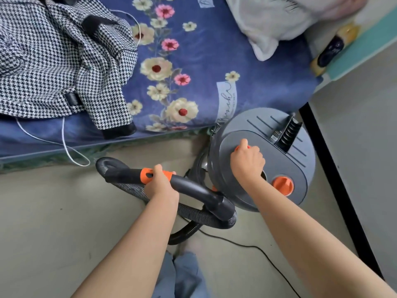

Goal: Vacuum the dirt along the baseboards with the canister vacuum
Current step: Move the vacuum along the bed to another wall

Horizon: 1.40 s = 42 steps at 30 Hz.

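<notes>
A grey canister vacuum (279, 134) stands on the floor at the foot of the bed, close to the black baseboard (335, 175) on the right. My right hand (248, 161) is curled over an orange knob on the vacuum's lid; a second orange knob (283, 184) sits beside my wrist. My left hand (160, 182) grips the black hose handle (193, 186) at its orange collar. The ribbed black hose (191, 214) loops under the handle toward the canister.
A bed with a blue floral blanket (214, 61) fills the top, with a houndstooth coat (53, 61) and a white pillow (279, 22) on it. A white cord (68, 151) hangs off its edge. A black power cable (268, 254) trails across the pale floor.
</notes>
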Available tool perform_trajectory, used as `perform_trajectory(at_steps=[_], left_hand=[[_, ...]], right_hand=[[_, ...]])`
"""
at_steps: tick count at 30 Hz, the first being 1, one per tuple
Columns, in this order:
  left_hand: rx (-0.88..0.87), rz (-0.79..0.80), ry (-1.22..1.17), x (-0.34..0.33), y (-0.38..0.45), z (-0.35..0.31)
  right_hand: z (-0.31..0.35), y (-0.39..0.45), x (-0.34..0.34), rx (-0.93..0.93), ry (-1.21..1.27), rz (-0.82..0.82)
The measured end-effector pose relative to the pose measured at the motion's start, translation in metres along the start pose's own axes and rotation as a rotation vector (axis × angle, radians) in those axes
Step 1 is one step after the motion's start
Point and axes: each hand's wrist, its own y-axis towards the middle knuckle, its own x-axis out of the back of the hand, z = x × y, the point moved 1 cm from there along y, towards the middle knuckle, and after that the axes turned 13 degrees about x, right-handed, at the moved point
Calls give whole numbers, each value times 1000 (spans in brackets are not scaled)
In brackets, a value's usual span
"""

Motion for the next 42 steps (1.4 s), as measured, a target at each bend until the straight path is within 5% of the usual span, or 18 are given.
perform_trajectory(at_steps=[6,10,13,16,26,42], left_hand=[[-111,-24,176,5,2,-5],[-218,21,209,0,6,-11],[-362,65,313,-4,19,-3],[-410,43,451,0,25,15],[-453,6,616,22,39,44],[-522,-54,625,220,61,-9]], right_hand=[[-24,4,12,230,-21,161],[-77,25,43,421,-223,-47],[-93,52,58,372,-508,306],[-85,69,59,514,-663,504],[-74,56,36,544,-531,385],[62,-102,-34,722,-403,459]])
